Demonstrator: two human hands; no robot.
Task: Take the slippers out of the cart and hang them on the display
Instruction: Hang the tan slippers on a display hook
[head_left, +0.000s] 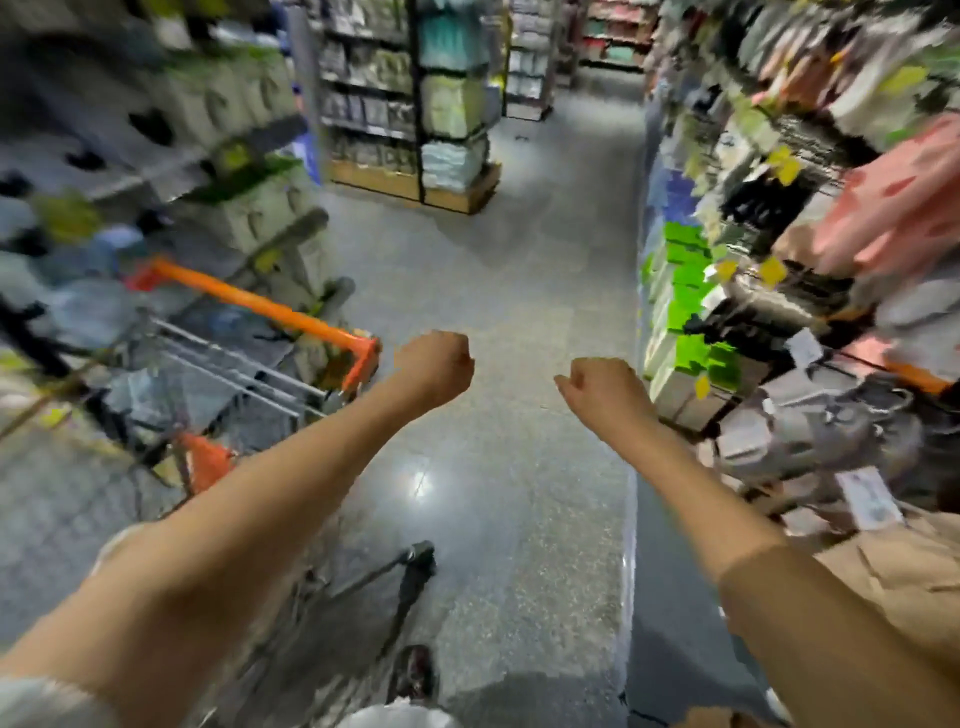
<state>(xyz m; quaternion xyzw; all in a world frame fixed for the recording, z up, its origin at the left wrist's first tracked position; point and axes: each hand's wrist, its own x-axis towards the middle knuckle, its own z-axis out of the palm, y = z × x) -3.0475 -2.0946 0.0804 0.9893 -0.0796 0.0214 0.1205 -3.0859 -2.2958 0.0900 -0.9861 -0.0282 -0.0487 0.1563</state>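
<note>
Both my arms reach forward over the aisle floor. My left hand (435, 366) is curled into a fist and holds nothing, just right of the cart's orange handle (270, 309). My right hand (605, 388) is also curled, empty, beside the display on the right. The wire cart (218, 374) stands at the left with blurred grey and blue slippers inside. On the right, the display (810, 312) carries hanging slippers, among them a grey pair (831, 431) and pink ones (898, 208). The whole frame is motion-blurred.
Shelves of packaged goods line the left side (223, 104) and the far end of the aisle (410, 104). Green and white boxes (685, 291) fill the lower right shelf. Grey speckled floor (498, 291) runs between cart and display. My foot (415, 673) shows at the bottom.
</note>
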